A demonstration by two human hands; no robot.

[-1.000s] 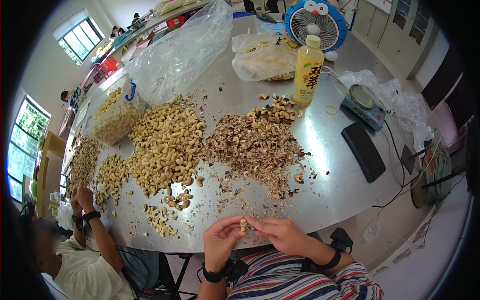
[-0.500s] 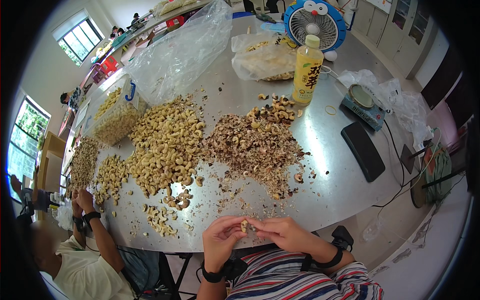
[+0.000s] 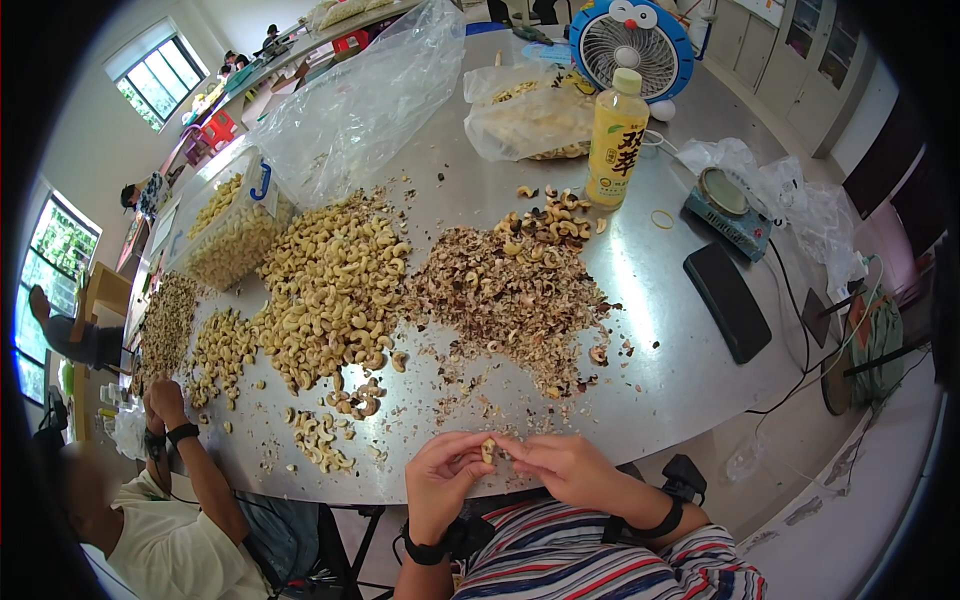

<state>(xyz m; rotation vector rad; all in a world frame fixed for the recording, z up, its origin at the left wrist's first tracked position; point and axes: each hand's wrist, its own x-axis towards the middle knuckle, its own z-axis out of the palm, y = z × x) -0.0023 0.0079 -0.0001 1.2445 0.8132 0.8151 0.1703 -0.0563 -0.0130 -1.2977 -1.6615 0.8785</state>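
Observation:
Between the fingertips of my left hand [image 3: 445, 476] a single cashew nut [image 3: 488, 451] is pinched at the table's near edge. My right hand [image 3: 562, 468] meets it from the other side, thumb and forefinger closed against the nut; whether a peeling tool is in those fingers I cannot make out. Just beyond my hands lies a heap of brown cashew skins [image 3: 510, 295], with darker nuts at its far end. To its left spreads a large pile of pale cashews [image 3: 330, 290], and a smaller group of cashews [image 3: 320, 440] lies nearer me.
A clear plastic tub [image 3: 235, 245] of cashews stands at the far left. A yellow drink bottle [image 3: 615, 140], a blue fan [image 3: 632, 50], a black phone [image 3: 727, 303] and a small scale [image 3: 728, 210] stand or lie right of the heaps. A co-worker [image 3: 170, 500] sits close on my left.
The cashew has turned slightly between my fingertips, while both hands stay in nearly the same place. At the far left, another person's arm reaches further into view.

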